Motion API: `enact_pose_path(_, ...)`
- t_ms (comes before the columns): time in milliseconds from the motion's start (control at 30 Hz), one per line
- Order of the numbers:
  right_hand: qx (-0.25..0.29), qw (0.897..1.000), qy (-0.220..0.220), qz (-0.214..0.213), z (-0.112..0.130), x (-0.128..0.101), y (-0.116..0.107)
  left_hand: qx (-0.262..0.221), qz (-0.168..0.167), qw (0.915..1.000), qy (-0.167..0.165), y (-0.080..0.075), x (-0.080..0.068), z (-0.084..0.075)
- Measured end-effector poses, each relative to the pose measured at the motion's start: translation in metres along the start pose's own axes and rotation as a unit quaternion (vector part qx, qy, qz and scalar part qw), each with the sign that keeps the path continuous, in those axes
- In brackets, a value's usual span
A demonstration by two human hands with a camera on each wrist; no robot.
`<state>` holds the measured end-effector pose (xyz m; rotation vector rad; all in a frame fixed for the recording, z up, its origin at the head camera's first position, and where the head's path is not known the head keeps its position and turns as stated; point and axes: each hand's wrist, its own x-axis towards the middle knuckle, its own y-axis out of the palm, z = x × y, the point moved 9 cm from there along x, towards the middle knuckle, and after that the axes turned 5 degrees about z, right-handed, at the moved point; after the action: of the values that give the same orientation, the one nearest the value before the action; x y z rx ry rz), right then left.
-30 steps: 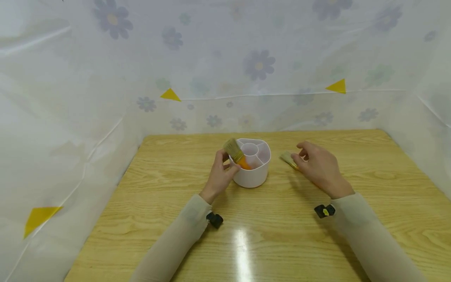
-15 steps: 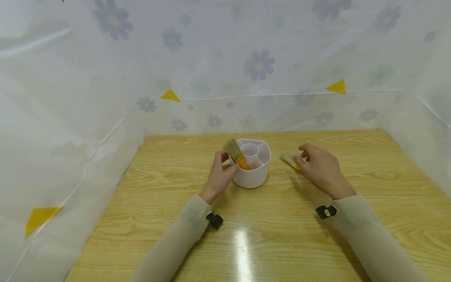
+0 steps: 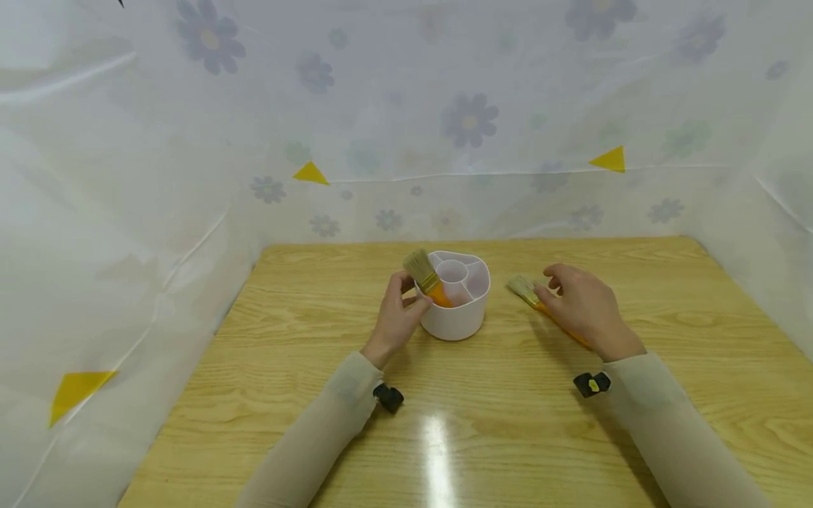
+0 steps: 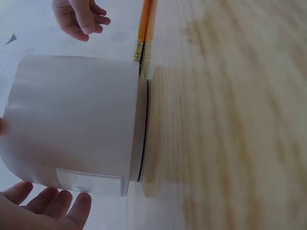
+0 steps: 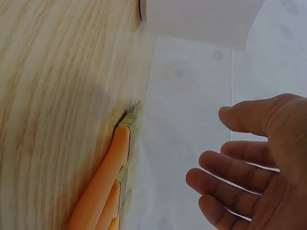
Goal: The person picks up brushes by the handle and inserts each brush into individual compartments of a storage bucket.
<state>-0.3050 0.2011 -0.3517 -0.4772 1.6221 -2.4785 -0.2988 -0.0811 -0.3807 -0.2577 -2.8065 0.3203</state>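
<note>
A white divided cup [image 3: 454,310] stands mid-table, and an orange-handled brush [image 3: 424,274] leans in it with its bristles up. My left hand [image 3: 409,293] sits just left of the cup with relaxed fingers [image 4: 53,206] that stay off its wall [image 4: 72,120]. It holds nothing. To the right of the cup, a few orange-handled brushes [image 3: 532,296] [image 5: 108,177] lie together flat on the wood. My right hand [image 3: 547,282] [image 5: 216,143] hovers above them, loosely spread and empty.
The wooden table [image 3: 483,423] is enclosed at the back and on both sides by a white flowered plastic sheet [image 3: 470,120] with yellow triangle marks. Small black cameras [image 3: 387,397] sit at both wrists.
My right hand has drawn back slightly toward me, uncovering more of the orange handles. The left hand, the cup and the standing brush have stayed put.
</note>
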Motion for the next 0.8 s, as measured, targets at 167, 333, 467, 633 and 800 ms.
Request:
enact_pose_path(167, -0.005, 1.0, 0.006, 0.013, -0.003, 0.0, 0.002, -0.01, 0.002, 0.9999, 0.005, 0.001, 0.0, 0.001)
enact_pose_path(333, -0.013, 0.999, 0.018, 0.033, -0.008, 0.001, 0.007, -0.005, -0.003, 1.0, 0.003, 0.0, 0.0, 0.001)
enact_pose_path(467, -0.012, 0.998, 0.022, 0.05, -0.01, 0.001, 0.012, -0.003, -0.012, 0.9999, -0.002, -0.001, 0.0, 0.002)
enact_pose_path(633, -0.006, 0.997, 0.032, 0.071, -0.013, 0.0, 0.018, -0.013, -0.016, 0.9998, -0.002, -0.002, 0.0, 0.001)
enact_pose_path(800, -0.011, 0.996, 0.039, 0.082, -0.016, 0.001, 0.022, -0.015, -0.011, 0.9998, -0.003, -0.001, -0.002, -0.009)
